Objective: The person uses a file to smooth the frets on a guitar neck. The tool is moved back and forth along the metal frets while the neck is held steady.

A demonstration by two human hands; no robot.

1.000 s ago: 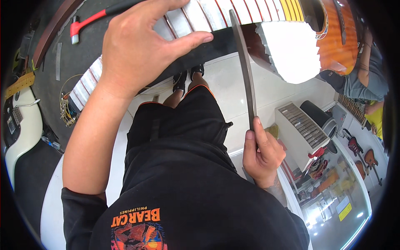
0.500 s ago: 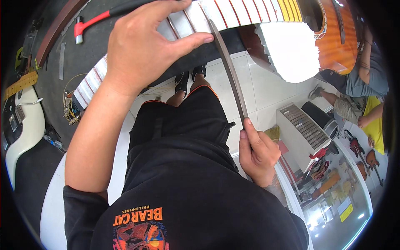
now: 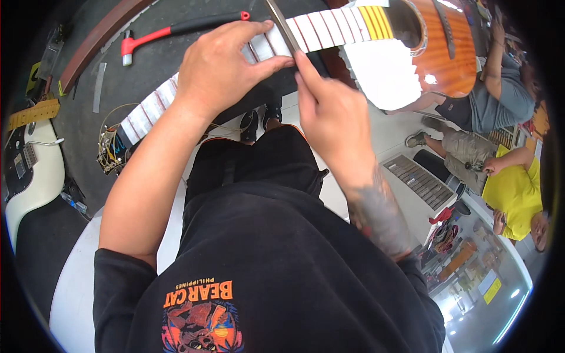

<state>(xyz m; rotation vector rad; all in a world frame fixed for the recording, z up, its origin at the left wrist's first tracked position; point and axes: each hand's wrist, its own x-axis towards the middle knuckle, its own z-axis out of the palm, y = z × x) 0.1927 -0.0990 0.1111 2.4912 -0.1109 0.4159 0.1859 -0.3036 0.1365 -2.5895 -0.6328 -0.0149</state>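
An acoustic guitar with a glossy orange-brown body [image 3: 450,65] lies across the top of the view. White tape covers its neck [image 3: 315,32] between the frets, with yellow strips [image 3: 376,22] by the soundhole. My left hand [image 3: 218,70] is closed around the neck, thumb at the near edge and fingers across the far side. In my right hand [image 3: 335,112] is a long, narrow metal file [image 3: 282,26], laid crosswise over the frets beside my left thumb. My right fist hides the file's near end. White paper [image 3: 382,73] covers part of the body.
A red-and-black hammer [image 3: 176,29] lies on the dark bench mat beyond my left hand, near a metal ruler [image 3: 100,88]. A cream electric guitar [image 3: 41,159] is at far left. Two people, one in a yellow shirt [image 3: 512,188], are at right, above a glass display case [image 3: 477,282].
My right hand has pushed the file forward, away from me, across the neck, and now sits close to the neck's near edge. My left hand keeps its hold.
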